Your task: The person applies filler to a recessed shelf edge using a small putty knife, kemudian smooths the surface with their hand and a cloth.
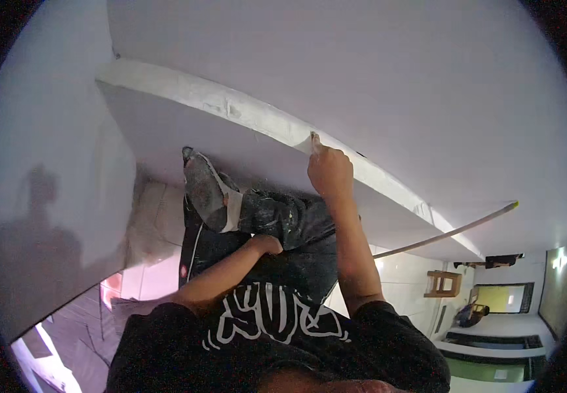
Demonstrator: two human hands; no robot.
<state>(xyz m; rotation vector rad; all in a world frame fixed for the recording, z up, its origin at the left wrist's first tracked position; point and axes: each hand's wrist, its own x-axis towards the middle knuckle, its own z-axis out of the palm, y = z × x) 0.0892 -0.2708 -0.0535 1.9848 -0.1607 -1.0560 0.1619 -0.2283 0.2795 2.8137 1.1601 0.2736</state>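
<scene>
Left to right, about the pale strip (198, 93): shadow (37, 226), on the wall (54, 128) left of it; shoe (206, 193), below its left half; left hand (268, 244), below its middle, at the dark trousers (277, 213), fingers hidden, grip cannot be told; right hand (331, 169), at the strip's middle, fingers curled, whether pinching anything cannot be told; pole (455, 232), crossing, in view, its right end; stool (434, 283), below that end.
</scene>
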